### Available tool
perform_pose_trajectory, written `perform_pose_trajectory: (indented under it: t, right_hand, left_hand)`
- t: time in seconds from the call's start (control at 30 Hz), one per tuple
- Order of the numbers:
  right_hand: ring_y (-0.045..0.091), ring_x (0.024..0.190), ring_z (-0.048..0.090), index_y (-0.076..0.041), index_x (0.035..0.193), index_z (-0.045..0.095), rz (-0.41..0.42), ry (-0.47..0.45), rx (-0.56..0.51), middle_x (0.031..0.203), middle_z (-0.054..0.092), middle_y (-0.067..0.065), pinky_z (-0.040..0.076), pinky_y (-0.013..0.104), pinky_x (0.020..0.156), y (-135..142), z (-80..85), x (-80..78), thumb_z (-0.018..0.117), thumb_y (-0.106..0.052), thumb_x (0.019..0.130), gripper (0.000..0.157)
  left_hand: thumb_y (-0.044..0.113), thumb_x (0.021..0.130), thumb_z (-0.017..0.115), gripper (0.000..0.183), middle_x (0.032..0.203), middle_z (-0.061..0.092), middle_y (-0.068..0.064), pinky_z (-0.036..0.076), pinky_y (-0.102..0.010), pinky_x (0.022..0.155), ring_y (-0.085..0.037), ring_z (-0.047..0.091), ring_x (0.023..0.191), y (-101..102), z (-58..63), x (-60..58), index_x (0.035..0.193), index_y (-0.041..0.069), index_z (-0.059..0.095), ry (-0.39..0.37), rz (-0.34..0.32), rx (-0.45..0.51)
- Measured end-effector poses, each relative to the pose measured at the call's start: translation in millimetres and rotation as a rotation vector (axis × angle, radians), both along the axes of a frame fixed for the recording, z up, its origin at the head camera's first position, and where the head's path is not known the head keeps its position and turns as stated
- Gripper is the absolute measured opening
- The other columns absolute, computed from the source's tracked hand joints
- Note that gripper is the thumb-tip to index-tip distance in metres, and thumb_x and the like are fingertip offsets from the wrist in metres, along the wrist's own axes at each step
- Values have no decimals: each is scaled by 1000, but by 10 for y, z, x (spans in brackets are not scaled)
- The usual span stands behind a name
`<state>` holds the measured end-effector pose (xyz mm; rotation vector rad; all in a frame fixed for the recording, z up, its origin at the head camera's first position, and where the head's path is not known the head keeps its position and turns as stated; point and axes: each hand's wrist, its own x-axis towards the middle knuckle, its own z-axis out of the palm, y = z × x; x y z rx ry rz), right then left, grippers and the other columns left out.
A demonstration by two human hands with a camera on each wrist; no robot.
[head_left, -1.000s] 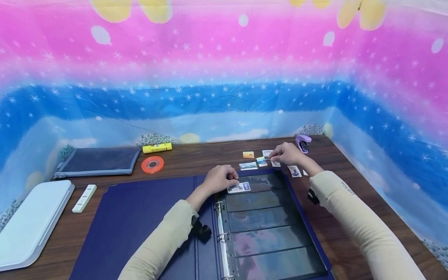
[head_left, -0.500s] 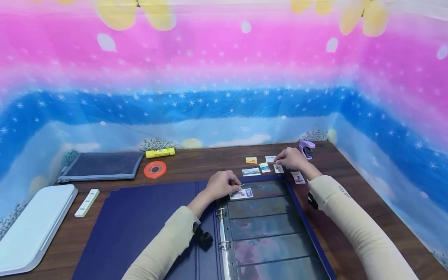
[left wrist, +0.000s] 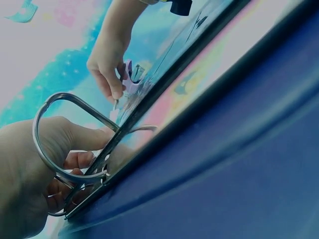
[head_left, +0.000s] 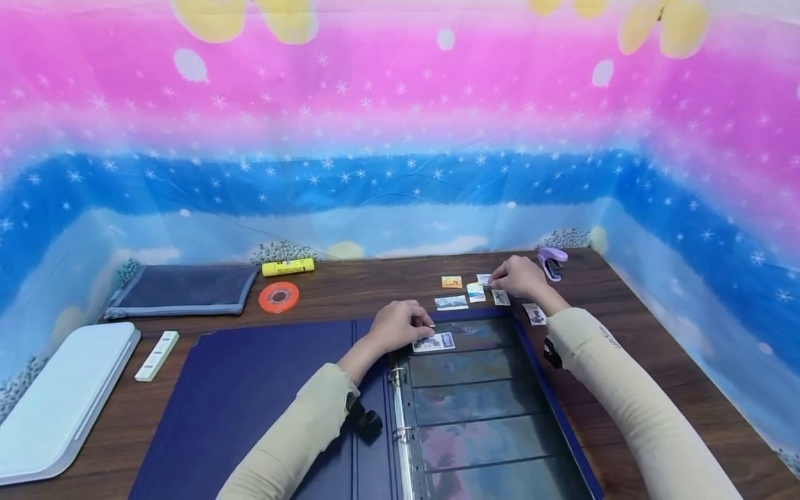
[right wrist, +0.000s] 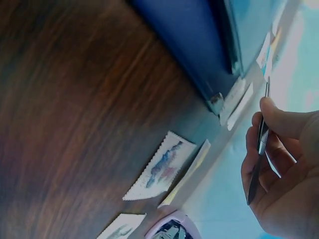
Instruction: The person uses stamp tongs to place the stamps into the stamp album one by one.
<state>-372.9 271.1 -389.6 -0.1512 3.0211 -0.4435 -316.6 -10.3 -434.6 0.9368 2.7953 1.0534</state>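
Note:
My right hand (head_left: pixel 517 276) grips metal tweezers (right wrist: pixel 262 142), their tips pointing at a blue-and-white stamp (head_left: pixel 476 293) behind the album. Several other stamps lie around it, among them an orange one (head_left: pixel 452 282) and a long pale green one (head_left: pixel 451 303). The open navy ring album (head_left: pixel 269 389) shows a black page of clear pockets (head_left: pixel 465 403). My left hand (head_left: pixel 396 325) is at the page's upper left corner, thumb and curled fingers right at a white stamp (head_left: pixel 442 341) on the top pocket. I cannot tell whether those fingers pinch anything. The album's metal ring (left wrist: pixel 37 129) crosses in front of this hand.
Behind the right hand stands a purple stapler (head_left: pixel 553 264). At the back left lie a yellow glue stick (head_left: pixel 288 267), an orange tape roll (head_left: pixel 278 297) and a grey mesh pouch (head_left: pixel 184 290). A white case (head_left: pixel 62 403) and a small white strip (head_left: pixel 157 356) are at left.
The right hand has shifted slightly right, and the blue-and-white stamp near the tweezers sits at a different angle. The left hand stays at the page corner. The head view has tilted a little.

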Motion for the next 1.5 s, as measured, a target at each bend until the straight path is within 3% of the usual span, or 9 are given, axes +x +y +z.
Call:
perform_pose_trajectory:
  t: [0.17,0.4,0.67,0.9,1.13,1.33,1.5]
  right_hand:
    - [22,80,65,-11,101,73,33,65,-77,107,70,13,46,30,63,-20,118,78,60,-20,88,20]
    - [27,91,64,-10,100,73,73,62,-222,107,69,13,46,33,71,-238,227,300,65,-20,86,19]
    - [25,97,65,-15,93,76,83,22,-199,103,71,7,48,38,80,-345,120,477,65,-21,86,14]
    - [23,92,66,-17,90,76,96,-11,-169,103,71,6,49,38,78,-345,45,548,66,-22,85,12]
    - [23,91,66,-16,88,76,119,-41,-149,98,72,6,49,37,77,-318,51,590,66,-21,85,12]
    - [16,80,66,-13,87,76,157,-93,-153,90,74,6,48,31,70,-281,54,583,67,-18,84,11]
    - [12,76,63,-10,87,76,214,-150,-166,87,74,7,48,30,73,-272,85,562,67,-14,83,10]
  left_hand:
    - [26,82,70,8,76,61,6,37,-21,58,-5,48,59,-14,9,-17,86,20,72,19,-12,4]
    - [25,84,69,4,76,61,5,34,-21,57,-7,46,59,-53,38,-26,83,22,69,35,-18,27]
    - [25,84,68,4,77,62,6,34,-21,57,-6,46,57,-40,22,-25,81,23,69,42,-17,44]
    - [25,83,69,4,77,63,5,35,-21,58,-6,46,58,-19,12,-16,81,22,70,40,-6,54]
    - [25,84,69,4,76,63,6,35,-21,57,-6,46,57,0,4,5,80,23,70,23,9,54]
    - [24,84,68,5,75,63,6,35,-21,58,-6,46,57,17,-8,12,80,23,70,32,9,46]
    - [25,85,67,6,75,62,7,33,-21,56,-6,44,54,18,-7,12,81,23,70,27,12,32]
